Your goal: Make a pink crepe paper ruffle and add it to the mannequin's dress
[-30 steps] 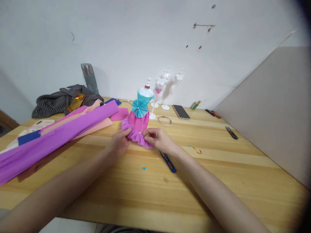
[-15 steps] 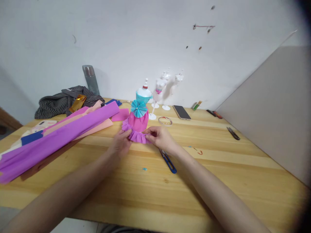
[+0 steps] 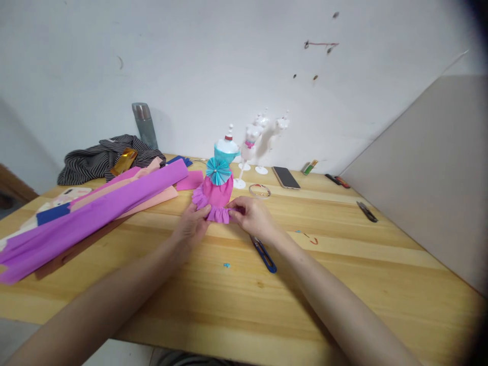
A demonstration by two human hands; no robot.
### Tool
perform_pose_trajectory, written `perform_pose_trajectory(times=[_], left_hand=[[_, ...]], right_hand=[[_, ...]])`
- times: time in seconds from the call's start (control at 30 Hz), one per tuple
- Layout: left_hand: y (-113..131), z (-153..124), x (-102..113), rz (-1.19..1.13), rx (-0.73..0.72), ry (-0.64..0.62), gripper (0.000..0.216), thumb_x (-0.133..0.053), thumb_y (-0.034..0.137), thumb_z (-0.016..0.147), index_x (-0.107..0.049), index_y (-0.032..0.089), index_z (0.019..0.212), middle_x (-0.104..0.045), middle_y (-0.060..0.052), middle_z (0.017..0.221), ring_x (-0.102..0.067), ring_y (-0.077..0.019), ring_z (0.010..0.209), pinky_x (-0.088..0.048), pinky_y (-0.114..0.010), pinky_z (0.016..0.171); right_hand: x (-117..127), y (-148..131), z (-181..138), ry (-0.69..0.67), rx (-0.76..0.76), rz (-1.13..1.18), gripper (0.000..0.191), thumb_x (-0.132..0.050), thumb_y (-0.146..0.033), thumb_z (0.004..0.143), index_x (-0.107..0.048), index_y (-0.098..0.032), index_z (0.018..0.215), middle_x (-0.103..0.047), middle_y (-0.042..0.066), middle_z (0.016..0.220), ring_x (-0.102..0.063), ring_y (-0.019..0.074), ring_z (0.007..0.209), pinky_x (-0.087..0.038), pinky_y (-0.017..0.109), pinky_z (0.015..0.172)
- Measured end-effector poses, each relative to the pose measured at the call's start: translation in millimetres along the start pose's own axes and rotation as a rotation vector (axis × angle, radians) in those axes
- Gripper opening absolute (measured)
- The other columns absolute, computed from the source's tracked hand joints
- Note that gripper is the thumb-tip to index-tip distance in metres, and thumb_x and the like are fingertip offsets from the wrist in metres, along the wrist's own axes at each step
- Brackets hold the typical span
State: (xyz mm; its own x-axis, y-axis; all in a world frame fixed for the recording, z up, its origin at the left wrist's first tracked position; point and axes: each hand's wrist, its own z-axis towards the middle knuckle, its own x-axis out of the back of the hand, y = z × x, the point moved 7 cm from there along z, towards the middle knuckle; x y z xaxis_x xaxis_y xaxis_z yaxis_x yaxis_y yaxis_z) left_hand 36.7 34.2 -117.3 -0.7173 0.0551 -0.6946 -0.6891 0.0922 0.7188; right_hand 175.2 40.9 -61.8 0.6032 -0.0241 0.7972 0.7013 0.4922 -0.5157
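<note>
A small dress-form mannequin (image 3: 227, 146) stands mid-table in a turquoise top and a pink paper skirt (image 3: 218, 193). A pleated turquoise rosette (image 3: 218, 171) sits at its waist. Around the skirt's lower edge runs a gathered purple crepe-paper ruffle (image 3: 218, 214). My left hand (image 3: 193, 223) is closed on the ruffle at the front left, thumb on top. At the front right, my right hand (image 3: 249, 216) pinches the ruffle's other part between thumb and fingers. Beneath my right wrist lie blue-handled thread snips (image 3: 266, 256).
Rolled crepe paper (image 3: 114, 208) and a striped cloth (image 3: 95, 161) lie at left, a flask (image 3: 145, 127) behind. White mannequins (image 3: 249, 147), a ring of tape (image 3: 260, 191) and a phone (image 3: 285, 178) are further back. A cutter (image 3: 367, 211) lies at right.
Both hands keep hold of the ruffle. My left thumb has slid slightly right along it, and the ruffle's front part looks more bunched between my hands. The view has shifted slightly.
</note>
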Motion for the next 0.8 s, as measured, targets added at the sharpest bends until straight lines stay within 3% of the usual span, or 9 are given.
perform_pose_trajectory(times=[0.17, 0.37, 0.57, 0.8], left_hand=[[-2, -2, -1, -0.043, 0.008, -0.003, 0.047, -0.071, 0.009, 0.072, -0.059, 0.021, 0.116, -0.066, -0.008, 0.121, -0.059, -0.023, 0.116, -0.046, -0.041, 0.102], [-5, -3, 8, -0.084, 0.037, 0.088, 0.028, -0.068, 0.013, 0.076, -0.062, 0.021, 0.102, -0.068, -0.006, 0.117, -0.059, -0.0209, 0.116, -0.048, -0.038, 0.101], [0, 0, 5, -0.049, 0.02, 0.032, 0.023, -0.066, 0.02, 0.078, -0.063, 0.02, 0.101, -0.069, -0.006, 0.111, -0.06, -0.023, 0.115, -0.05, -0.039, 0.098], [-5, 4, 11, -0.001, 0.038, 0.001, 0.02, -0.07, 0.024, 0.077, -0.062, 0.018, 0.094, -0.07, -0.004, 0.09, -0.067, -0.022, 0.093, -0.053, -0.038, 0.087]], right_hand=[[0, -1, 0, 0.019, 0.029, -0.044, 0.012, -0.063, -0.013, 0.079, -0.073, -0.017, 0.082, -0.072, 0.006, 0.078, -0.06, 0.0171, 0.067, -0.04, 0.027, 0.062], [-1, -4, 0, -0.004, 0.039, -0.053, 0.012, -0.062, -0.012, 0.08, -0.072, -0.016, 0.083, -0.071, 0.007, 0.079, -0.06, 0.0174, 0.068, -0.04, 0.026, 0.063], [-5, -13, -4, -0.023, 0.084, -0.006, 0.014, -0.059, -0.01, 0.081, -0.071, -0.016, 0.081, -0.071, 0.006, 0.079, -0.06, 0.0163, 0.067, -0.041, 0.026, 0.062], [-10, -31, -12, -0.029, 0.138, 0.04, 0.017, -0.06, -0.012, 0.083, -0.074, -0.019, 0.089, -0.074, 0.007, 0.088, -0.065, 0.0182, 0.076, -0.045, 0.027, 0.069]])
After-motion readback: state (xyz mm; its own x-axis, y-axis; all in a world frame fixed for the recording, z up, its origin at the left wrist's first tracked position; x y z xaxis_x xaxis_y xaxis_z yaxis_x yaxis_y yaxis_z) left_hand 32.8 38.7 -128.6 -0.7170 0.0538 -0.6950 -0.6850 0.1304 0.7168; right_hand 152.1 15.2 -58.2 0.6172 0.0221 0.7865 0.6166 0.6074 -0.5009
